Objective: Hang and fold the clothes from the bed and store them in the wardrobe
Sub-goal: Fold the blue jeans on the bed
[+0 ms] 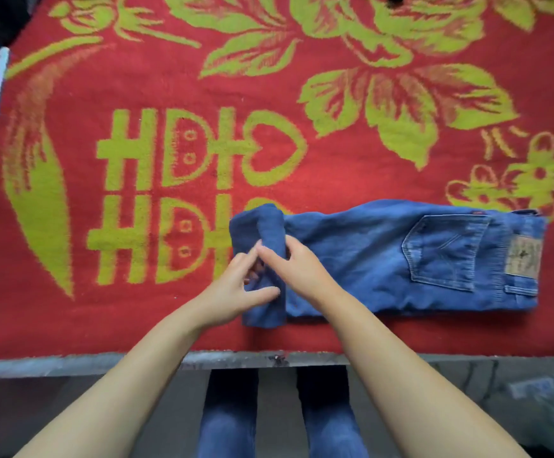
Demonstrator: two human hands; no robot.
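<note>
Head view looks down on a pair of jeans (384, 256) lying sideways near the front edge of a red blanket (136, 77), waistband and back pocket (444, 252) to the right. Their leg end, at left, is rolled into a bundle. The left hand (236, 289) pinches this roll with thumb and curled fingers; the right hand (293, 259) grips it from above.
</note>
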